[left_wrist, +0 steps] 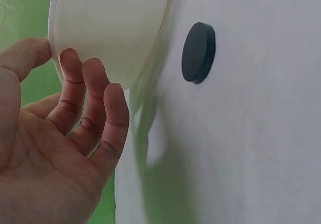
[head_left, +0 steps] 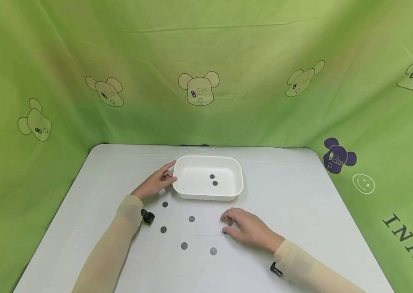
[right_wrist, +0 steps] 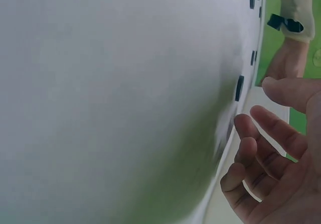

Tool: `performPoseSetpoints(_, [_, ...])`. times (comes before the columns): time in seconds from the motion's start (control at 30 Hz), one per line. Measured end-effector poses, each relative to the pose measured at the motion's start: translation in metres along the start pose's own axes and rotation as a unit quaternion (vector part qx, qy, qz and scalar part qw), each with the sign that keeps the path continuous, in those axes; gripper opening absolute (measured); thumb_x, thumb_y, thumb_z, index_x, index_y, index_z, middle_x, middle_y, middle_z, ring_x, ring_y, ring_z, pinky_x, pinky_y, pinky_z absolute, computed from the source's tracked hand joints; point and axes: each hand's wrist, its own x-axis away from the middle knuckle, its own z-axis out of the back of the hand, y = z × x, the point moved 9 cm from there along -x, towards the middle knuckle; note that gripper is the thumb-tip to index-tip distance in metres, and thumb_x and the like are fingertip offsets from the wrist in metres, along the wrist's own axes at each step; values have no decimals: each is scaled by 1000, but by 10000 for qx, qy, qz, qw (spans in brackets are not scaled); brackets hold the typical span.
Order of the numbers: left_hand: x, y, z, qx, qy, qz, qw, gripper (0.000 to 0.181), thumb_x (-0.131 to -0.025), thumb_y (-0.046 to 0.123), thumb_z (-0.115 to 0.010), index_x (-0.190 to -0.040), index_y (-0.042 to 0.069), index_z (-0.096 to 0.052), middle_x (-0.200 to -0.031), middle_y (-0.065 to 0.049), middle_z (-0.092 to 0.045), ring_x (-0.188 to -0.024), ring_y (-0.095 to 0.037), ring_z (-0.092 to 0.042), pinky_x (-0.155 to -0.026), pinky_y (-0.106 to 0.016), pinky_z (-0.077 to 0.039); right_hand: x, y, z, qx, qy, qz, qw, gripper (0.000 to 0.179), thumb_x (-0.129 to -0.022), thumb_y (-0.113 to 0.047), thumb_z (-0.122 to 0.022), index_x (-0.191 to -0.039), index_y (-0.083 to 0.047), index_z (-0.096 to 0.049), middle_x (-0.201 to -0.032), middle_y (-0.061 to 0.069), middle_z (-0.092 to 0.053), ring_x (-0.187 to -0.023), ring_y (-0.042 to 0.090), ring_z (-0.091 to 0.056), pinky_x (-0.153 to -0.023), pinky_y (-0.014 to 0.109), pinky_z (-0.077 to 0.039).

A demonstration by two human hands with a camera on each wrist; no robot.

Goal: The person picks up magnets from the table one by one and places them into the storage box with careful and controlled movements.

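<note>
A white rectangular tray (head_left: 208,198) stands toward the back of the table with two dark discs (head_left: 215,183) in it. At its left end my left hand (head_left: 156,182) touches the rim with thumb and index finger, its other fingers loosely bent beside the outer wall (left_wrist: 115,28). My right hand (head_left: 248,230) hovers over the table in front of the tray, thumb and fingers apart with nothing between them. A dark disc (head_left: 224,230) lies by its thumb, partly hidden in the head view; the right wrist view shows this disc (right_wrist: 239,88) clear of the fingertips.
Several more dark discs lie scattered on the white table (head_left: 283,203), one (head_left: 165,204) near the left wrist and another (head_left: 213,251) toward the front. A green cloth (head_left: 199,126) printed with bear heads surrounds the back and sides.
</note>
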Motion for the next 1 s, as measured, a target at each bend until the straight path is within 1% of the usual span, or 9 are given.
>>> performPoseSetpoints(0.23, [0,3,1,-14,15,-12,10000,73,-111,29,-63,-172,15,-26,-114,-10,-66,-95,-20,-56,-85,-38,-43,2,6,-6,93,-159,-110,9998,21,-99,-28,-80,-117,-20,-71,-98,-13,-62,-90,4,-58,-82,33,-54])
performPoseSetpoints(0.4, [-1,2,1,-50,18,-20,10000,73,-111,29,-63,-172,15,-25,-115,-10,-67,-95,-20,-56,-86,-38,-44,2,6,-7,162,-134,-171,9996,21,-97,-29,-81,-113,-21,-69,-97,-14,-61,-88,4,-57,-80,32,-54])
performPoseSetpoints(0.53, [-1,2,1,-71,31,-4,10000,73,-111,28,-63,-172,15,-25,-116,-10,-67,-96,-20,-57,-86,-37,-44,2,6,-7,186,-62,-125,9997,21,-95,-29,-83,-109,-22,-68,-96,-14,-60,-88,4,-58,-79,30,-54])
performPoseSetpoints(0.73, [1,1,0,-24,16,60,10000,73,-111,28,-63,-172,15,-25,-115,-10,-67,-96,-20,-57,-85,-37,-44,3,6,-9,129,-129,-145,9997,21,-94,-29,-85,-105,-24,-68,-97,-14,-60,-90,4,-59,-81,30,-54])
performPoseSetpoints(1.0, [0,2,0,12,26,2,10000,73,-111,26,-63,-172,14,-25,-114,-10,-67,-96,-20,-56,-86,-38,-43,3,6,-9,110,-134,-73,9998,18,-95,-27,-83,-101,-25,-66,-97,-13,-60,-91,5,-60,-82,30,-55])
